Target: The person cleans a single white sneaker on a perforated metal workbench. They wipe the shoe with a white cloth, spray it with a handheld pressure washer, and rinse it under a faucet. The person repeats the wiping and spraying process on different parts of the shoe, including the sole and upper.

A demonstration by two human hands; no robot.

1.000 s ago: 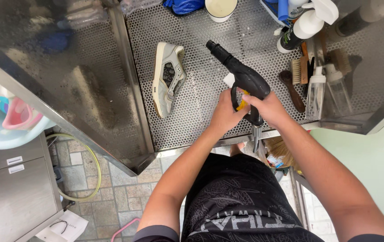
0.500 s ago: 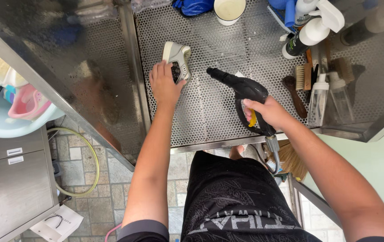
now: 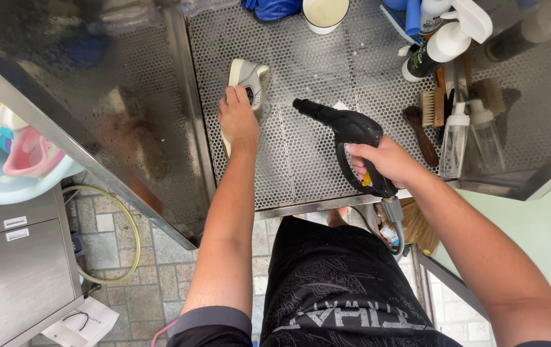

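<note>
Right now your big metal worktop (image 3: 301, 167) full of little holes holds a pale shoe (image 3: 250, 80) on its side. Your left hand (image 3: 237, 119) presses on it, fingers curled over it. Your right hand (image 3: 385, 160) squeezes the black spray gun (image 3: 346, 128) handle, pointing toward the shoe

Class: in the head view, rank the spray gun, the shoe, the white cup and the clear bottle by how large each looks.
1. Spray gun
2. Shoe, partly hidden by the left hand
3. Clear bottle
4. White cup, cut off by the frame, so unsure
</note>
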